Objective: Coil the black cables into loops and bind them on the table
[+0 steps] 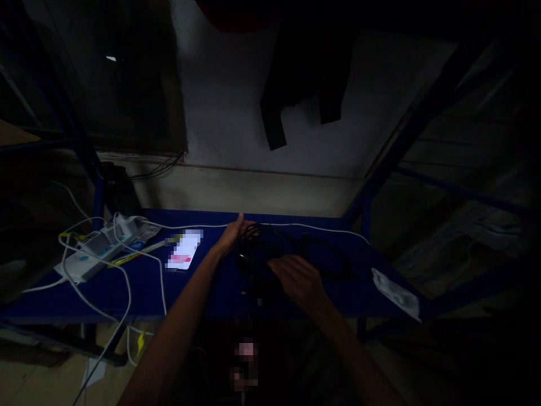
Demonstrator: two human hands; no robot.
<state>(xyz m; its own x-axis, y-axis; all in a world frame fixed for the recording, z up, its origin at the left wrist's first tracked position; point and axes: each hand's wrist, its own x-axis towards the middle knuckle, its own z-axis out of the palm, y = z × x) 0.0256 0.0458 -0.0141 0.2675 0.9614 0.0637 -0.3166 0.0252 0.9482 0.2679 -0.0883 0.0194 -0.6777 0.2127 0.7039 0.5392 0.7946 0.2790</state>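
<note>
The scene is very dark. A tangle of black cable (270, 248) lies on a blue table (203, 287). My left hand (231, 232) reaches over the table with fingers stretched towards the back edge, touching the left side of the cable bundle. My right hand (298, 279) rests palm down on the cable's front right part, its fingers spread over the strands; whether they pinch a strand is hidden.
A white power strip (99, 248) with white cords (127, 282) sits at the table's left. A blurred white card (183, 251) lies beside my left forearm. A white packet (395, 293) lies near the right edge. Dark clothing (304, 84) hangs on the wall behind.
</note>
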